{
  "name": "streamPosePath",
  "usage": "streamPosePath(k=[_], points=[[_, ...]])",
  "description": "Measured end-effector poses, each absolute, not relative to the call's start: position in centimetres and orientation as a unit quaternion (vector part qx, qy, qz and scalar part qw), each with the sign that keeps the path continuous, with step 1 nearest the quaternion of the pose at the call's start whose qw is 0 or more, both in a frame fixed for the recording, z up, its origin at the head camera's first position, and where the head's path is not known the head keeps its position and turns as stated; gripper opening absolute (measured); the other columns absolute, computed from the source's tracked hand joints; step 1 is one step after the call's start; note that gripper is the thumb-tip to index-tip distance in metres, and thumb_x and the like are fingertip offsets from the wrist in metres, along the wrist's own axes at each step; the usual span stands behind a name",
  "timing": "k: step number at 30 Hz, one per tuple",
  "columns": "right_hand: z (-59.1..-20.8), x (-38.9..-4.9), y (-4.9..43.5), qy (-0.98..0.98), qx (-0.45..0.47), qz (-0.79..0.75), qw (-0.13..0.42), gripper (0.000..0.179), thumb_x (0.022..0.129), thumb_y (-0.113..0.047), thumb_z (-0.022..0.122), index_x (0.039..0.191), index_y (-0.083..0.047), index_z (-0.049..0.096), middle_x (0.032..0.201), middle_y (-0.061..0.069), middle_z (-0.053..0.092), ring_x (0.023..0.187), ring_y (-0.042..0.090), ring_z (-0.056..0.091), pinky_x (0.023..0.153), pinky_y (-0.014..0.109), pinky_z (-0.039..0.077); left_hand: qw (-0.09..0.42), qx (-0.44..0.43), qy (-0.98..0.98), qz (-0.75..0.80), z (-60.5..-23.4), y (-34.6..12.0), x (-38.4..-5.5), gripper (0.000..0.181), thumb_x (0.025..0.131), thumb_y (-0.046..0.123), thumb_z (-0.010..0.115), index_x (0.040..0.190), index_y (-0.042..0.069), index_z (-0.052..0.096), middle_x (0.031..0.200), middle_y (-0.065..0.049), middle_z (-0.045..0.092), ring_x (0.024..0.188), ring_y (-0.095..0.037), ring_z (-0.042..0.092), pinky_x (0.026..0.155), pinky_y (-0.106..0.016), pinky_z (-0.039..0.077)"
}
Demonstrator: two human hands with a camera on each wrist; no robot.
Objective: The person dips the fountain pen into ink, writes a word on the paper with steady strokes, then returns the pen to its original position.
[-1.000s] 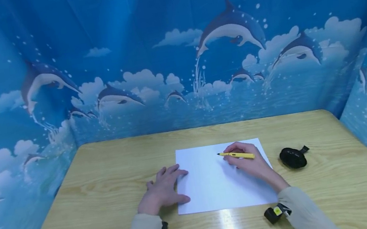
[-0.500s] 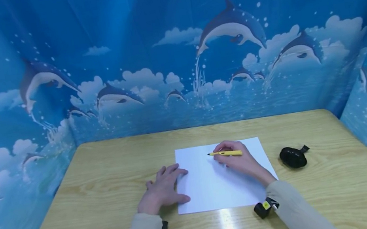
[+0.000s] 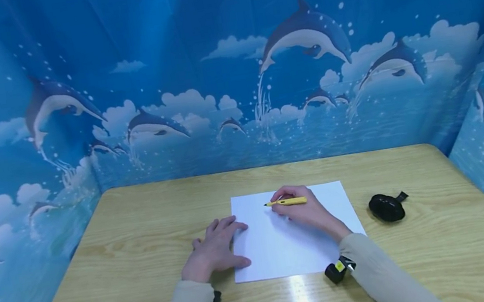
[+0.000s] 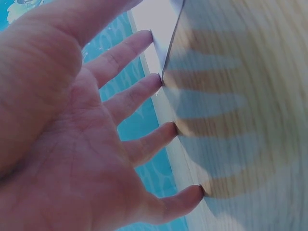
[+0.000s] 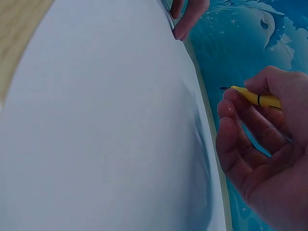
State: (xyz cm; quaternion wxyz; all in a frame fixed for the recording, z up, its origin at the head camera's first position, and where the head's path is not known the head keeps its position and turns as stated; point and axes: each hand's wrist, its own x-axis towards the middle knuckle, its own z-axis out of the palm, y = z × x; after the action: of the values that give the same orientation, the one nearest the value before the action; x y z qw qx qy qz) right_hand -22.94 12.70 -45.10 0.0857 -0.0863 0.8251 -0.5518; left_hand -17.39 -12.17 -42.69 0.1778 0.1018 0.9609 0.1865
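A sheet of white paper point(image 3: 268, 255) lies on the table, with no marks that I can make out. My right hand point(image 3: 305, 210) pinches a yellow fountain pen point(image 3: 296, 200) between thumb and fingers, over the paper's upper part. The pen's dark nib points left; in the right wrist view the pen point(image 5: 262, 99) appears held above the sheet. My left hand point(image 3: 213, 253) rests at the paper's left edge with fingers spread. In the left wrist view, the left hand's fingertips point(image 4: 195, 192) touch the table and the sheet's edge.
A glossy black rounded object with a short tab point(image 3: 386, 208) sits on the wooden table point(image 3: 140, 230), right of the paper. Blue curtains with dolphins point(image 3: 202, 141) stand behind the table and at both sides. Each wrist carries a small black camera point(image 3: 335, 272).
My right hand has moved left across the paper with the fountain pen, which now lies more level. The left hand, paper and black object have stayed in place.
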Motion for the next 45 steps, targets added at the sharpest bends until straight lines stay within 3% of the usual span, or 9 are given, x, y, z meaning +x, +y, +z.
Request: streamPosePath(k=[21,33,45], points=[[-45.3,-23.6,10.3,0.828,-0.135,-0.537,0.092,0.011,0.092,-0.019,0.075,0.102,-0.015,0.076,0.087,0.003,0.073,0.068,0.013,0.063,0.060,0.029,0.056,0.181,0.091,0.960,0.192,-42.7,-12.0,-17.5,0.071,0.079,0.041,0.088,0.141,0.030,0.057,0.167,-0.006,0.034,0.155,-0.044,0.021,0.107,-0.087,0.022],[-45.9,-24.1,9.4,0.829,-0.152,-0.529,0.103,0.011,0.092,-0.018,0.075,0.101,-0.012,0.076,0.084,0.002,0.074,0.065,0.011,0.061,0.058,0.026,0.053,0.178,0.089,0.960,0.197,-42.9,-12.0,-17.7,0.065,0.077,0.040,0.090,0.132,0.028,0.058,0.167,-0.005,0.034,0.155,-0.044,0.022,0.107,-0.087,0.022],[-45.9,-24.4,8.9,0.843,-0.164,-0.499,0.112,0.009,0.091,-0.021,0.075,0.099,-0.017,0.077,0.095,0.000,0.075,0.076,0.012,0.064,0.070,0.028,0.052,0.178,0.083,0.960,0.198,-42.7,-12.0,-17.6,0.064,0.076,0.040,0.090,0.131,0.029,0.059,0.166,-0.005,0.035,0.155,-0.043,0.022,0.108,-0.087,0.022]])
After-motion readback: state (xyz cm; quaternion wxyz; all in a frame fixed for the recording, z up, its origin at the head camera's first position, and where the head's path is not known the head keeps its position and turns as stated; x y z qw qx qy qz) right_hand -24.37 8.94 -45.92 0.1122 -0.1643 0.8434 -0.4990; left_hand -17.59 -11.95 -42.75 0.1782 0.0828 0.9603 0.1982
